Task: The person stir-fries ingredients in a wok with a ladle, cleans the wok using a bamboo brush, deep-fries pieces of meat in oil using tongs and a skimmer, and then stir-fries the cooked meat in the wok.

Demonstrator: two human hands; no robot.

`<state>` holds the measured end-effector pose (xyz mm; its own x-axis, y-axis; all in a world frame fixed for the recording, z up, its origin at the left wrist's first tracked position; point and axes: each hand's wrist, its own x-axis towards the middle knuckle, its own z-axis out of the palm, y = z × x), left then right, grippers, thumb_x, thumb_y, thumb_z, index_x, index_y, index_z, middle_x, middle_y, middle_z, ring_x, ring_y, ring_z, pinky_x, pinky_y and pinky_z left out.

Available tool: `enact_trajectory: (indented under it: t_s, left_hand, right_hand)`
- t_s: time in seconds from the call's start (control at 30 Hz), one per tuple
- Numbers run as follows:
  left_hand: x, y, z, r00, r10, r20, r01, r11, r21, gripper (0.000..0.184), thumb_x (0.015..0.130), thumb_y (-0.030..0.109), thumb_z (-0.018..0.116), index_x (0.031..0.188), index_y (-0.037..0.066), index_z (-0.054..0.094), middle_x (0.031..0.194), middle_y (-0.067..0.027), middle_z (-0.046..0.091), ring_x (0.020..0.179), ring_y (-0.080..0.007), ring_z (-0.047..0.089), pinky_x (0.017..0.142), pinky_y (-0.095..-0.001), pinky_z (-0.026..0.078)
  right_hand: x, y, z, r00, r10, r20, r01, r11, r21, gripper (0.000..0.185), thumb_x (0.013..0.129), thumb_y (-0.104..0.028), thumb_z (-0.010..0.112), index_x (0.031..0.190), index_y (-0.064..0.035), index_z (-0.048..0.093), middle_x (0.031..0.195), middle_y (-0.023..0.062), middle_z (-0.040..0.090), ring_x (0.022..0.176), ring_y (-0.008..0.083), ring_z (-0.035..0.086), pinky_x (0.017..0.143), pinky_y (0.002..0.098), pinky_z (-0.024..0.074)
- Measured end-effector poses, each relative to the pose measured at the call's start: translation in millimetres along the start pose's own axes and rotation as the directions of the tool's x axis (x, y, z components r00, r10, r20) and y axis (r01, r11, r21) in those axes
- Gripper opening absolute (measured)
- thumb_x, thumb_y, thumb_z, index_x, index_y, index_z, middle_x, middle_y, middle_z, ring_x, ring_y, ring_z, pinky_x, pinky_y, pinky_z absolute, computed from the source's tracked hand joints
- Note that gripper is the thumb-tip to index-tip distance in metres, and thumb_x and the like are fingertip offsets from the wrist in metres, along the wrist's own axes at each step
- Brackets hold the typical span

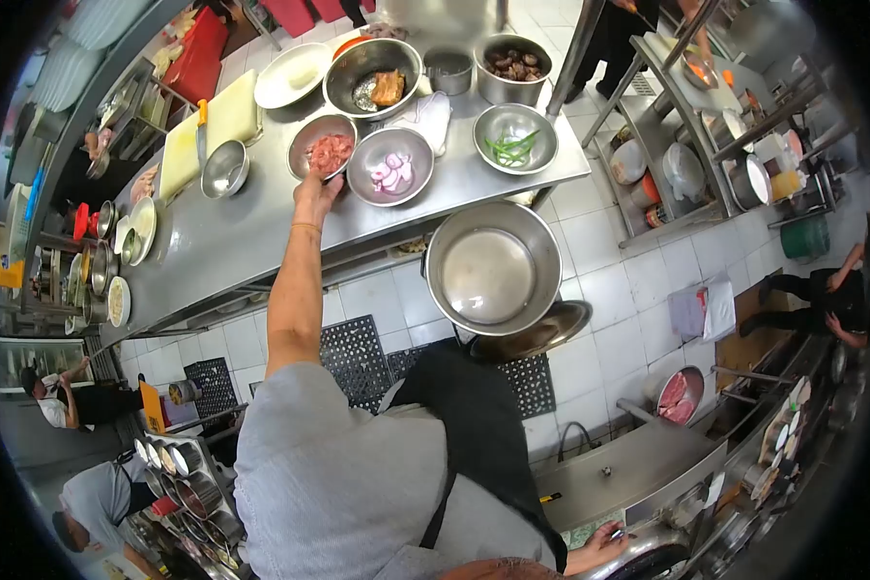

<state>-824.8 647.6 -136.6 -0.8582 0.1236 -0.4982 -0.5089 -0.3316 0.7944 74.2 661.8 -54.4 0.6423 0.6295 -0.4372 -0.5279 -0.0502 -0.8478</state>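
Note:
My left hand (315,196) reaches across to the steel table (290,227), its fingers closed at the near rim of a metal bowl (303,132) of sliced raw meat (330,152). Beside it stands a metal bowl (393,194) with cut red onion (392,174). Behind them is a larger bowl (346,71) with a browned chunk of food (388,89). My right hand (599,549) is low at the right, by the rim of a large round pan (648,549). Its fingers are closed round something small, shiny and dark that I cannot make out.
A bowl of green strips (514,144) and a pot of dark pieces (512,66) stand at the table's right end. A knife (202,130) lies by cutting boards (198,145). A big pot (494,268) stands beyond the table edge. Other people (63,391) are around.

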Motion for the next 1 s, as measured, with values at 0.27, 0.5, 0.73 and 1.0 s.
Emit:
enact_trajectory:
  t_s: [0.27, 0.5, 0.73, 1.0]
  left_hand:
    - [-48, 66, -16, 0.827, 0.559, 0.061, -0.558, 0.802, 0.213, 0.037, 0.082, 0.001, 0.052, 0.119, -0.002, 0.052, 0.096, -0.0151, 0.064, 0.062, -0.0261, 0.066, 0.048, -0.0313, 0.058]
    - [-162, 74, 69, 0.824, 0.427, 0.371, -0.556, 0.736, 0.387, 0.010, 0.081, 0.002, 0.055, 0.081, 0.005, 0.045, 0.074, -0.0119, 0.062, 0.052, -0.0201, 0.064, 0.036, -0.0248, 0.045]
    - [-306, -78, 175, 0.496, -0.272, 0.825, -0.447, 0.734, 0.511, 0.013, 0.078, 0.003, 0.059, 0.089, 0.001, 0.052, 0.070, -0.0098, 0.061, 0.048, -0.0150, 0.060, 0.036, -0.0234, 0.045]
    - [-512, -210, 201, -0.135, -0.700, 0.702, -0.322, 0.701, 0.637, 0.010, 0.085, -0.001, 0.054, 0.089, 0.003, 0.046, 0.072, -0.0096, 0.062, 0.050, -0.0147, 0.060, 0.039, -0.0239, 0.049]
  right_hand:
    - [-38, 11, 65, 0.953, 0.112, 0.281, -0.120, 0.993, 0.010, 0.035, 0.089, -0.012, 0.059, 0.122, -0.0024, 0.049, 0.116, 0.0108, 0.061, 0.081, 0.0184, 0.064, 0.063, 0.0359, 0.0561]
    - [-68, 22, 101, 0.908, 0.010, 0.418, 0.091, 0.971, -0.222, 0.049, 0.088, -0.011, 0.061, 0.132, -0.0069, 0.040, 0.111, 0.0106, 0.060, 0.063, 0.0072, 0.050, 0.045, 0.0195, 0.0412]
    - [-76, -23, 114, 0.901, 0.056, 0.430, 0.182, 0.851, -0.492, 0.040, 0.091, -0.014, 0.058, 0.126, 0.0004, 0.047, 0.092, 0.0086, 0.060, 0.065, 0.0067, 0.049, 0.048, 0.0197, 0.0389]
    - [-135, -120, 117, 0.577, -0.342, 0.742, 0.741, -0.163, -0.651, 0.035, 0.078, -0.010, 0.070, 0.110, -0.0033, 0.060, 0.082, 0.0091, 0.063, 0.070, 0.0206, 0.062, 0.061, 0.0322, 0.0486]
